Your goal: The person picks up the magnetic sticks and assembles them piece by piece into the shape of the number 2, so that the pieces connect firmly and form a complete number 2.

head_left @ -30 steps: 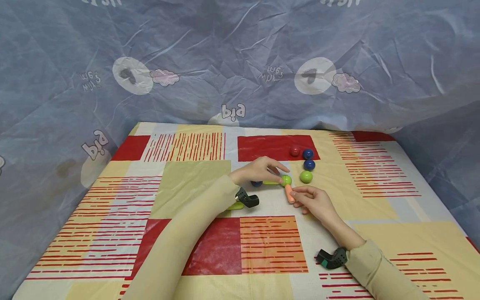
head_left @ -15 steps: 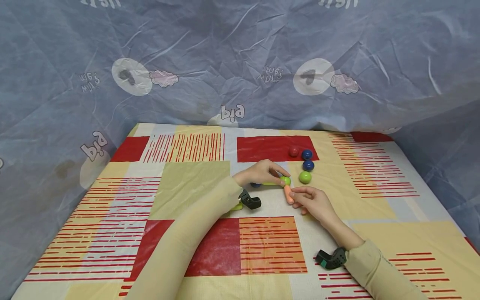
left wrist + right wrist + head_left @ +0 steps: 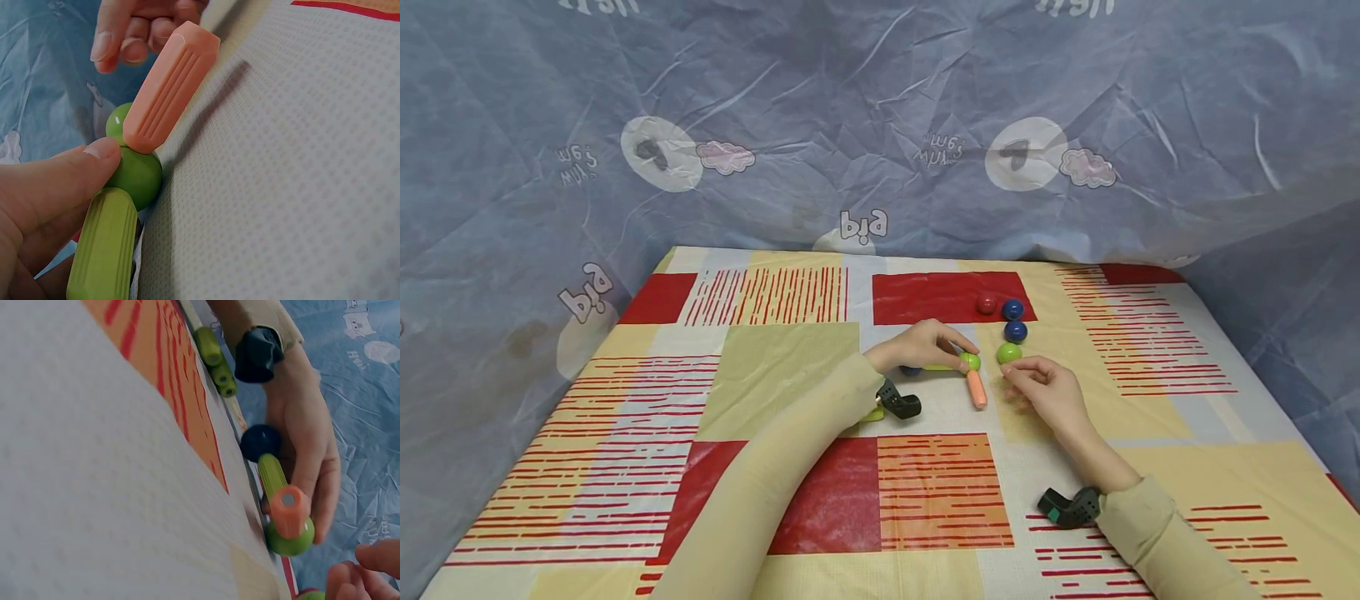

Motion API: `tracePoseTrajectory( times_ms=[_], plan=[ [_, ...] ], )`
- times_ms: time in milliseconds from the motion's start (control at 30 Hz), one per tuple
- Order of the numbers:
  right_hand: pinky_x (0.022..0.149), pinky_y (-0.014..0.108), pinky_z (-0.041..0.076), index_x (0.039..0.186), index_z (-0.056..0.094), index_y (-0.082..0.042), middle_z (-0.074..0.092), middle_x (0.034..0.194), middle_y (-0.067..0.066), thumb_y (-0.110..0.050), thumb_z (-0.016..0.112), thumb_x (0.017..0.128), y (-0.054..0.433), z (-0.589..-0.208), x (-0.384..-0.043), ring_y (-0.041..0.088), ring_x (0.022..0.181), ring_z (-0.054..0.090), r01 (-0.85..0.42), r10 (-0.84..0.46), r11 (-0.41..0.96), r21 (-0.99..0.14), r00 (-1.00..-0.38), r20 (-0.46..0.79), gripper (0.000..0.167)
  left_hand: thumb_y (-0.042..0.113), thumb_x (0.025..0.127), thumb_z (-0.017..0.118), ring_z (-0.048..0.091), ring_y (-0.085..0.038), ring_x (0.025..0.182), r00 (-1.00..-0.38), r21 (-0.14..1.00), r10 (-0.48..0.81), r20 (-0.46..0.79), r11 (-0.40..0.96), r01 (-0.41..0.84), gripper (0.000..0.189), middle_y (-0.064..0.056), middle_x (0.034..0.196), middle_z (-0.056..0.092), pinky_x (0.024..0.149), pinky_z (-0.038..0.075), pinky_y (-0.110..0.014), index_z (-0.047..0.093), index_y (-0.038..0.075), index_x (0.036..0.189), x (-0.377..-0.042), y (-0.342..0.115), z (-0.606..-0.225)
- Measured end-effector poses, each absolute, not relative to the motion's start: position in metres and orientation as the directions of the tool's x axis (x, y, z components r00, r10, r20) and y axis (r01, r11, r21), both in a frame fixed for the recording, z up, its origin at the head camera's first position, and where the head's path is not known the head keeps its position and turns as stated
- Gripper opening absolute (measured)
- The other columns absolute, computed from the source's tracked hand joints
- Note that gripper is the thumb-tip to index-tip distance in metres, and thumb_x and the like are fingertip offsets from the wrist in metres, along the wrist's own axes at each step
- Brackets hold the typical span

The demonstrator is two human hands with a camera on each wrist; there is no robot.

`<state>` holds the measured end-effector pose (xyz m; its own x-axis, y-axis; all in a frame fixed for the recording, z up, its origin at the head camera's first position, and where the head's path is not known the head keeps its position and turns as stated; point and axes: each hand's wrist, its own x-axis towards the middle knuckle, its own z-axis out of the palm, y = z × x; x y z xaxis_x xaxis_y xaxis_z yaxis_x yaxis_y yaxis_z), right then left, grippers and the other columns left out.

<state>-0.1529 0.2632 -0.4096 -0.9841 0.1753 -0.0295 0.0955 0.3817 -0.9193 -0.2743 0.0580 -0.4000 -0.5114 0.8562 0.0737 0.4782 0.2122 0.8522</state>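
My left hand (image 3: 925, 343) pinches a green ball (image 3: 139, 178) between thumb and fingers. Joined to that ball are a yellow-green ridged stick (image 3: 103, 247) and an orange ridged stick (image 3: 976, 390), which points toward the near side. At the green stick's other end sits a dark blue ball (image 3: 260, 443). The right hand (image 3: 1051, 396) holds nothing; its fingers are loosely bent, close to a second green ball (image 3: 1009, 353). Whether they touch that ball cannot be told. A hole shows in the orange stick's free end in the right wrist view.
Behind the second green ball lie two blue balls (image 3: 1015, 332) and a red ball (image 3: 987, 303). Several loose yellow-green sticks (image 3: 212, 356) lie by the left wrist, mostly hidden by the arm in the head view. A patterned cloth (image 3: 820, 500) covers the table.
My right hand has let go of the orange stick and moved right, to the near side of the second green ball. The left hand has closed its fingers onto the joined green ball.
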Motion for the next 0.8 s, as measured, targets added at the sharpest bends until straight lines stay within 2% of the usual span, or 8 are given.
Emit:
tracePoseTrajectory(
  times_ms=[100,233,367,500,633,800],
  plan=[
    [0.054,0.023,0.050,0.111,0.061,0.000,0.067,0.080,0.005,-0.031,0.067,0.088,0.270,-0.407,-0.156,0.013,0.064,0.062,0.080,0.248,0.399,-0.914,-0.968,0.024,0.039,0.005,0.084,0.069,0.062,-0.029,0.100,-0.512,0.849,0.855,0.075,0.215,0.482,0.032,-0.013,0.113,0.065,0.084,0.046,-0.020,0.065,-0.003,0.115,-0.275,0.058,-0.401],
    [0.056,0.022,0.050,0.116,0.060,0.000,0.065,0.085,-0.004,-0.031,0.068,0.087,0.280,-0.404,-0.159,0.010,0.068,0.062,0.071,0.293,0.435,-0.897,-0.954,0.067,0.043,0.010,0.084,0.071,0.063,-0.020,0.098,-0.526,0.841,0.848,0.063,0.239,0.486,0.031,-0.004,0.111,0.067,0.083,0.046,-0.019,0.068,0.005,0.114,-0.279,0.059,-0.405],
    [0.059,0.021,0.050,0.120,0.059,-0.001,0.064,0.101,0.007,-0.034,0.069,0.086,0.288,-0.404,-0.163,0.000,0.072,0.060,0.058,0.273,0.482,-0.874,-0.958,0.088,0.049,0.014,0.083,0.073,0.063,-0.010,0.095,-0.532,0.836,0.846,0.049,0.257,0.485,0.031,0.003,0.109,0.068,0.083,0.046,-0.018,0.069,0.010,0.114,-0.282,0.059,-0.407],
    [0.063,0.021,0.051,0.123,0.057,-0.002,0.060,0.114,0.017,-0.035,0.069,0.085,0.293,-0.405,-0.166,-0.005,0.077,0.058,0.054,0.238,0.499,-0.865,-0.968,0.077,0.052,0.016,0.083,0.073,0.063,-0.008,0.094,-0.529,0.835,0.847,0.044,0.259,0.485,0.032,0.005,0.109,0.067,0.084,0.046,-0.018,0.069,0.010,0.114,-0.284,0.059,-0.408],
    [0.066,0.019,0.049,0.124,0.058,-0.004,0.060,0.117,0.016,-0.037,0.070,0.084,0.295,-0.409,-0.170,-0.004,0.082,0.057,0.059,0.217,0.499,-0.864,-0.974,0.059,0.053,0.016,0.083,0.073,0.063,-0.008,0.095,-0.529,0.837,0.848,0.038,0.263,0.480,0.032,0.005,0.110,0.067,0.084,0.046,-0.018,0.069,0.010,0.115,-0.283,0.060,-0.408],
    [0.068,0.015,0.045,0.122,0.061,-0.007,0.063,0.110,0.009,-0.040,0.071,0.083,0.298,-0.414,-0.175,-0.001,0.085,0.056,0.062,0.214,0.529,-0.847,-0.975,0.062,0.053,0.015,0.083,0.073,0.063,-0.013,0.097,-0.528,0.844,0.848,0.043,0.252,0.474,0.032,0.001,0.111,0.067,0.085,0.046,-0.019,0.069,0.009,0.115,-0.283,0.060,-0.408]
  ],
)
